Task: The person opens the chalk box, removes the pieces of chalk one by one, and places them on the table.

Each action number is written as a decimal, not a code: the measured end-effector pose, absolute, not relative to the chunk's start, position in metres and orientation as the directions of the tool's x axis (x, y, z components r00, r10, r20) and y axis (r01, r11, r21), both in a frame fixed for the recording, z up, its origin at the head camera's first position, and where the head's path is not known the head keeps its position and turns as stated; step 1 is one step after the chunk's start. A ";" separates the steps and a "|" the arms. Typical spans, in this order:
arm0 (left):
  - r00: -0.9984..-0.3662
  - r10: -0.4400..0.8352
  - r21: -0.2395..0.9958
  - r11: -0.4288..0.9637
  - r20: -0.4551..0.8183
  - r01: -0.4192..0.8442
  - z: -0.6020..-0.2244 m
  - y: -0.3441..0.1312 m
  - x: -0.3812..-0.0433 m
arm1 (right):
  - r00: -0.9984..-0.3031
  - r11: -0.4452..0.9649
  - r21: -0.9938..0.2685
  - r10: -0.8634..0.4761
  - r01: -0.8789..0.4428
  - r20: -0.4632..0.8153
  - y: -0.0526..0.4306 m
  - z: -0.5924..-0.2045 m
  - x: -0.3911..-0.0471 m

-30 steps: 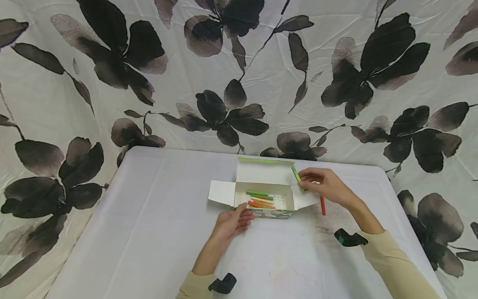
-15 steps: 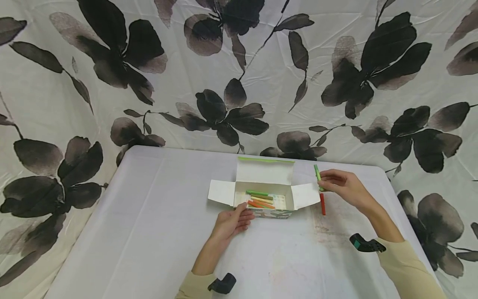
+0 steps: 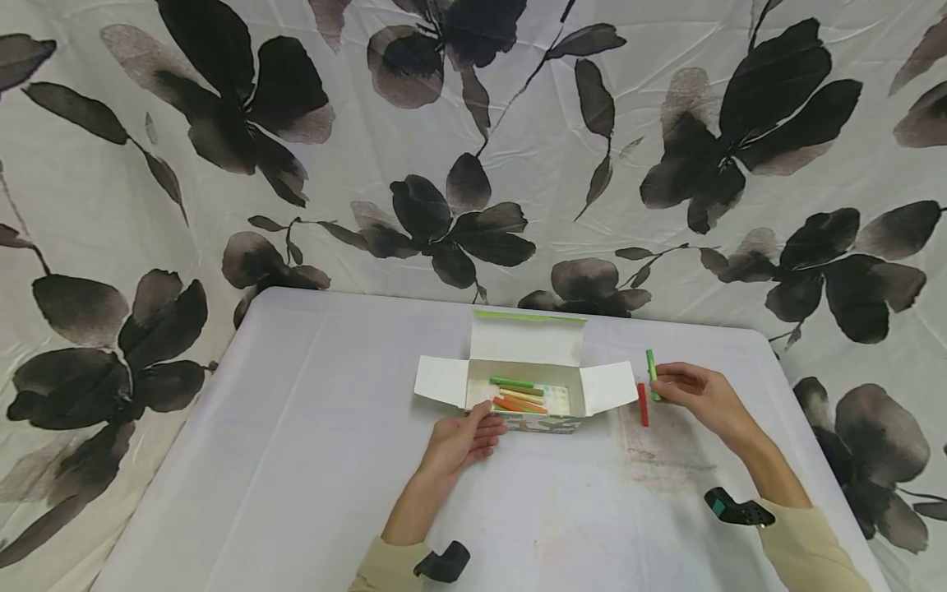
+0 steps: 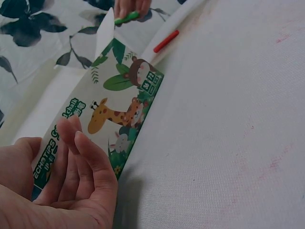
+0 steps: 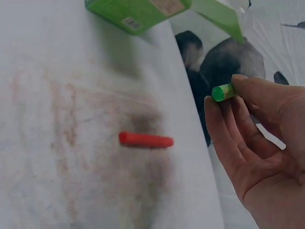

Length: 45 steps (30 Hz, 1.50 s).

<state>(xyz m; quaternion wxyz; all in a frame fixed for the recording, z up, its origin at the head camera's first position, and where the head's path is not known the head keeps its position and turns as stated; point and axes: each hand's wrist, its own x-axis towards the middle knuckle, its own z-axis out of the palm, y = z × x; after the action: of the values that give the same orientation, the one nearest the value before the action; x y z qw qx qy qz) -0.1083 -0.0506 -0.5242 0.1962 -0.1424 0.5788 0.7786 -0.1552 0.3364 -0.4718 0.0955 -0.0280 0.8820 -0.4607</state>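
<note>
A green chalk stick point(image 3: 653, 376) is pinched between the thumb and fingers of my right hand point(image 3: 703, 399), over the right side of the table. Its round end shows in the right wrist view. Just left of it a red chalk stick point(image 3: 643, 404) lies on the cloth. My left hand point(image 3: 459, 444) holds the near left corner of an opened chalk box point(image 4: 112, 90), thumb at the rim and fingers against the printed front. Inside the box lie several chalk sticks, among them a green one point(image 3: 512, 382) and orange ones point(image 3: 510, 404).
The box's white lid point(image 3: 527, 339) stands up at the back, and its side flaps point(image 3: 442, 380) spread outward. Reddish-brown chalk smudges point(image 3: 658, 452) mark the white tablecloth point(image 3: 296, 427) on the right. A floral curtain point(image 3: 333, 123) hangs behind the table.
My right hand has carried the green chalk stick from above the box's right flap rightward and down, past the red chalk stick. The left hand has stayed at the box.
</note>
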 end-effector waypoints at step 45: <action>-0.875 0.139 0.840 -0.245 -0.464 -0.484 -0.524 -0.051 -0.108 | -0.999 0.795 -0.606 -0.038 -0.029 -0.003 0.334 -0.482 -0.148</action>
<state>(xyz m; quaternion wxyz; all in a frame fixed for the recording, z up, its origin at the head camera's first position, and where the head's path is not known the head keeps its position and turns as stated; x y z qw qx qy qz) -0.1078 -0.0507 -0.5239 0.2011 -0.1484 0.5806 0.7748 -0.1482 0.3343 -0.4819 0.0073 -0.0178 0.9474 -0.3195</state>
